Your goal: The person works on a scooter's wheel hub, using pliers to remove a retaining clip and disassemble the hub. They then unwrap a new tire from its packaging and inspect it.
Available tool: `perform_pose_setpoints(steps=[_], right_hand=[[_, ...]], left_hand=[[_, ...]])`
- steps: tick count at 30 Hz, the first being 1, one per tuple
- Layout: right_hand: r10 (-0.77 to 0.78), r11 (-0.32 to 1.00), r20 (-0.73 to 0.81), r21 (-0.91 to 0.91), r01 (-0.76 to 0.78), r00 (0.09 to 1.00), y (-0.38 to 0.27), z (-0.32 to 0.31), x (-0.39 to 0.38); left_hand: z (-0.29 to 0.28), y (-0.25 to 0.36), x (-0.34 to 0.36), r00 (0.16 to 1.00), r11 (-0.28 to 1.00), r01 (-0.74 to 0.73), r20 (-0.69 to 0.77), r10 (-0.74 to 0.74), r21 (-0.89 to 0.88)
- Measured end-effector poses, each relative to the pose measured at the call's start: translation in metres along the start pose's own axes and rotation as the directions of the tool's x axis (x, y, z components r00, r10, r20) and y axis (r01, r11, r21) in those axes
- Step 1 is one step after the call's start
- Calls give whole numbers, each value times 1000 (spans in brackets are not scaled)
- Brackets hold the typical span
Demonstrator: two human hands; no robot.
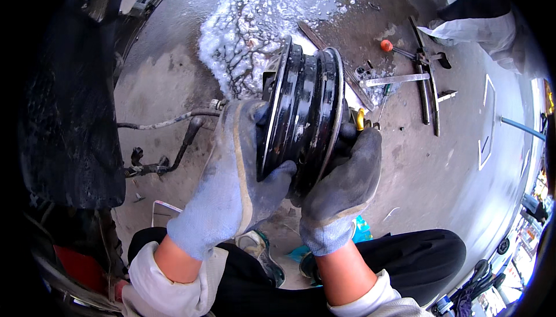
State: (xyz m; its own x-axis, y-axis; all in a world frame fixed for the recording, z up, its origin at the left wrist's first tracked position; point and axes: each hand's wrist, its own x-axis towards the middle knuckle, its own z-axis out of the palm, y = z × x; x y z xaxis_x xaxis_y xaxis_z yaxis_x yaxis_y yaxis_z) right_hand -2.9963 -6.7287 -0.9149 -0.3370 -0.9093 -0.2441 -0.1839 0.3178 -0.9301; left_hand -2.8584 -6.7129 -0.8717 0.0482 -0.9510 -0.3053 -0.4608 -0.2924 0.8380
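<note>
A black steel wheel rim (302, 111), scuffed and without a tyre, is held up on edge in front of me between both gloved hands. My left hand (246, 163), in a blue-grey glove with a dark coated palm, grips its left flange, the thumb lying across the lower barrel. On the other side my right hand (347, 181), gloved alike, is closed round the right flange, its fingers partly hidden behind the rim. Just past the right fingertips shows a small yellow object (360, 119); I cannot make out what it belongs to.
White foam (243, 39) covers wet floor ahead. To the right lie metal bars (425, 79) and an orange-ended tool (387, 45). A black panel (72, 108) stands close on my left, with a hose (165, 126) running from it. A person (480, 21) is at the far right.
</note>
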Motion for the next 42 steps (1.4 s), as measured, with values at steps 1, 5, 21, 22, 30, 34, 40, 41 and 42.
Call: perform_pose_setpoints(steps=[1,5,21,22,30,34,40,41,42], right_hand=[[22,1000,-16,-15,-22,1000,-5,0,-4],[-46,982,3,-184,45,999,-12,-1,-10],[-193,928,22,-322,189,981,-1,0,-10],[-179,940,16,-292,176,984,-7,1,-11],[-324,918,-59,-260,298,944,3,4,-15],[-192,965,-21,-185,185,981,5,2,-14],[-573,631,147,-548,549,806,17,-8,-19],[-542,628,172,-567,532,823,15,-8,-22],[-508,624,196,-587,516,839,13,-8,-24]], left_hand=[[-1,0,0,1000,1000,7,10,-7,-1],[1,-1,0,1000,1000,-18,-1,18,7],[7,7,-3,994,959,100,-17,-108,-267],[5,8,-3,995,976,91,-12,-96,-198],[6,15,-4,989,967,142,-17,-149,-213],[4,10,-3,997,989,79,-2,-80,-121],[1,6,-3,999,991,23,-46,-30,-135],[-2,5,-2,999,990,13,-30,-17,-142],[-4,4,-1,1000,989,2,-14,-4,-148]])
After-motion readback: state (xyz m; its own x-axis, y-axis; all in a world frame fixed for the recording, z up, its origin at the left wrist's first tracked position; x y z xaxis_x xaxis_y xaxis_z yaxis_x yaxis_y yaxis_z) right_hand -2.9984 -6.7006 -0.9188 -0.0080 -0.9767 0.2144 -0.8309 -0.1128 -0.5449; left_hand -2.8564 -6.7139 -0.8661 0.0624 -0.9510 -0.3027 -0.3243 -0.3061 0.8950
